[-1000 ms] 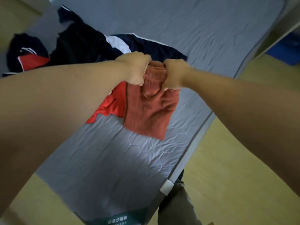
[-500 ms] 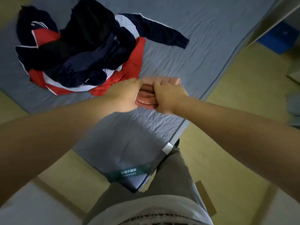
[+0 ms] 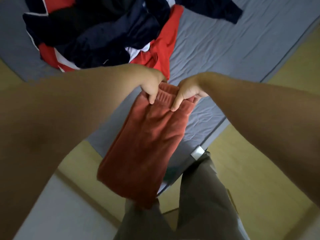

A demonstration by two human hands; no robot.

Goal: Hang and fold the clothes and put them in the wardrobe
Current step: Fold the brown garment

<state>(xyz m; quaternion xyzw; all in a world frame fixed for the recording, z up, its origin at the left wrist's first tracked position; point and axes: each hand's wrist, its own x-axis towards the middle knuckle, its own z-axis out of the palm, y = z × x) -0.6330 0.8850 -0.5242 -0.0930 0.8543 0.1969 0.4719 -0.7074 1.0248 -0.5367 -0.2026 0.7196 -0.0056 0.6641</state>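
Rust-red garment (image 3: 145, 144) is held up by its ribbed waistband. Left hand (image 3: 152, 87) is curled round the waistband's left end, thumb pressed on the front. Right hand (image 3: 188, 90) is pinched on the right end, thumb laid down the front. Cloth is hung doubled, straight below the fingers. Beyond the fingers, a clothes heap (image 3: 103, 32) in navy, red and white is seen on a grey mattress (image 3: 216, 49).

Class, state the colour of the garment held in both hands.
The garment is plain rust red; the head view shows it best.
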